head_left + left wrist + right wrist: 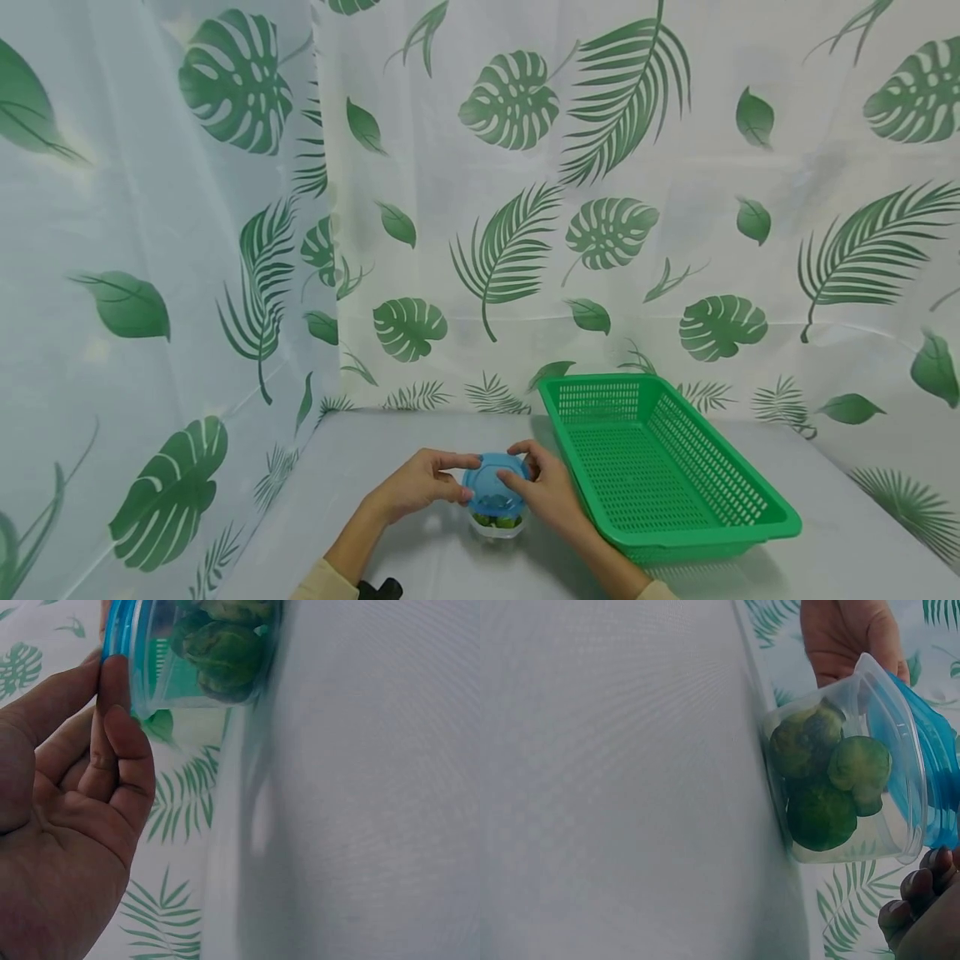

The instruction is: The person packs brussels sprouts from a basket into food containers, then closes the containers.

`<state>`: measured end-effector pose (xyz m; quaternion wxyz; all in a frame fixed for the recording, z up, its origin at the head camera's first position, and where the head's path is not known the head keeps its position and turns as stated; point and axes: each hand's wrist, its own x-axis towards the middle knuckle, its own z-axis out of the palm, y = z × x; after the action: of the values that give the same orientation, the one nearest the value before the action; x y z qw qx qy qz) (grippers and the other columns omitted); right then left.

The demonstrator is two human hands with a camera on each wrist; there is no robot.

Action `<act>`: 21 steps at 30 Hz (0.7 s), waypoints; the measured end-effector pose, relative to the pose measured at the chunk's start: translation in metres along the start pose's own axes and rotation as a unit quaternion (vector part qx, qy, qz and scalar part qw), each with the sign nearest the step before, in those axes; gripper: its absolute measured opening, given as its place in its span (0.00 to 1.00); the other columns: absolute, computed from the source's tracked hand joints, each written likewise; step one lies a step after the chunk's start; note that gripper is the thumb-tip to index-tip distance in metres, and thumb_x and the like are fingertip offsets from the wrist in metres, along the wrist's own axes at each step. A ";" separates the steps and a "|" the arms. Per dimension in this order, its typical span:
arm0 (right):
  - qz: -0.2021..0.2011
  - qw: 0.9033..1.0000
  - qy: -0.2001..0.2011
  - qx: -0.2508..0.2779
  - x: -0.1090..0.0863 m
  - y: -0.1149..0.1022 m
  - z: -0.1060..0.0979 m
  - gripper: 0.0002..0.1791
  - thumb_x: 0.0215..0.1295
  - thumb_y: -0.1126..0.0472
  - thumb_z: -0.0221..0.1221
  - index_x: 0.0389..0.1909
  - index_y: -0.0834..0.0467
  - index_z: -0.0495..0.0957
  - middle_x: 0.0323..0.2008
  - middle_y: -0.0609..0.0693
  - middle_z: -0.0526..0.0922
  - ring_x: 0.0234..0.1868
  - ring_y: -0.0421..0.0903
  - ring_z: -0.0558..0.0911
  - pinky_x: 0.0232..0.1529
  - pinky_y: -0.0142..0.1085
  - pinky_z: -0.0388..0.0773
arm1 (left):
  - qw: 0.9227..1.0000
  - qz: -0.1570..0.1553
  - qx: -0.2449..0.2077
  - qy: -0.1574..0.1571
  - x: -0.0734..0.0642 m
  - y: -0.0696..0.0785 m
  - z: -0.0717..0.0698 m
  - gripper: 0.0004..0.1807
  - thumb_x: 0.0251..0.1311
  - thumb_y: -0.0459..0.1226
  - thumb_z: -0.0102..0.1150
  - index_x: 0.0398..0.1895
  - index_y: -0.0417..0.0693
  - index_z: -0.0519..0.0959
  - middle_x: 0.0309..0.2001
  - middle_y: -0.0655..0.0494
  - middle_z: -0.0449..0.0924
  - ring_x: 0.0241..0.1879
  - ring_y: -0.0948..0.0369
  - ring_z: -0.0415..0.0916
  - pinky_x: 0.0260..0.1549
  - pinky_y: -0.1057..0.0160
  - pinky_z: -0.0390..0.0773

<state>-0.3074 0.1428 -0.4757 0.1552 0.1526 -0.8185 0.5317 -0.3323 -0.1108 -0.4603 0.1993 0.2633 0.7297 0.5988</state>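
A clear plastic container [497, 533] stands on the table with several green Brussels sprouts [822, 817] inside. Its blue lid [493, 487] lies over the top, tilted against the rim in the right wrist view; whether any edge is seated cannot be told. My left hand [418, 485] pinches the lid's left edge between thumb and fingers. On the opposite side, my right hand [550, 490] holds the lid's right edge, thumb on top and forefinger at the far rim. In the right wrist view only the curled fingertips [919, 883] of that hand show, beside the lid.
A large green plastic basket [645, 533] stands just right of my right forearm. Behind the white table [420, 567] hangs a leaf-printed curtain [420, 267], with another along the left. A small black object [382, 588] shows by the left sleeve.
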 end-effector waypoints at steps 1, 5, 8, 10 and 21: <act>0.000 1.000 0.000 0.005 0.000 0.000 0.000 0.16 0.60 0.61 0.75 0.47 0.57 0.83 0.21 0.46 0.66 0.20 0.35 0.64 0.23 0.28 0.63 | 1.000 -0.003 0.008 0.000 0.000 0.002 0.000 0.26 0.64 0.36 0.71 0.67 0.47 0.80 0.72 0.50 0.75 0.38 0.61 0.87 0.48 0.60 0.83; 0.005 1.000 -0.002 0.020 -0.002 0.000 0.001 0.16 0.59 0.62 0.75 0.46 0.57 0.83 0.22 0.46 0.66 0.21 0.36 0.64 0.23 0.29 0.62 | 0.999 -0.011 0.036 0.001 -0.002 0.008 0.000 0.26 0.63 0.36 0.72 0.65 0.46 0.81 0.69 0.50 0.78 0.37 0.60 0.87 0.45 0.57 0.83; 0.002 1.000 -0.003 0.025 -0.003 0.002 0.000 0.16 0.59 0.62 0.75 0.46 0.58 0.83 0.21 0.46 0.66 0.21 0.36 0.64 0.23 0.28 0.62 | 0.999 -0.015 0.043 -0.006 -0.002 0.009 0.000 0.25 0.63 0.36 0.72 0.64 0.45 0.82 0.64 0.46 0.81 0.35 0.59 0.87 0.45 0.51 0.84; 0.002 1.000 -0.006 0.029 -0.004 0.003 0.000 0.15 0.59 0.63 0.75 0.45 0.58 0.83 0.21 0.46 0.65 0.21 0.36 0.64 0.24 0.27 0.62 | 0.999 -0.017 0.044 -0.010 -0.001 0.008 0.000 0.25 0.63 0.36 0.72 0.64 0.45 0.82 0.60 0.43 0.84 0.35 0.59 0.86 0.45 0.49 0.84; 0.000 0.999 -0.021 0.043 -0.006 0.007 0.001 0.15 0.61 0.64 0.74 0.45 0.60 0.81 0.22 0.47 0.65 0.21 0.36 0.62 0.23 0.28 0.61 | 0.998 -0.011 0.057 -0.016 -0.001 0.006 0.001 0.24 0.63 0.36 0.73 0.63 0.44 0.83 0.69 0.48 0.78 0.34 0.59 0.87 0.45 0.54 0.85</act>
<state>-0.3045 0.1454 -0.4842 0.1315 0.1703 -0.7977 0.5634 -0.3304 -0.1100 -0.4543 0.2019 0.2759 0.7619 0.5501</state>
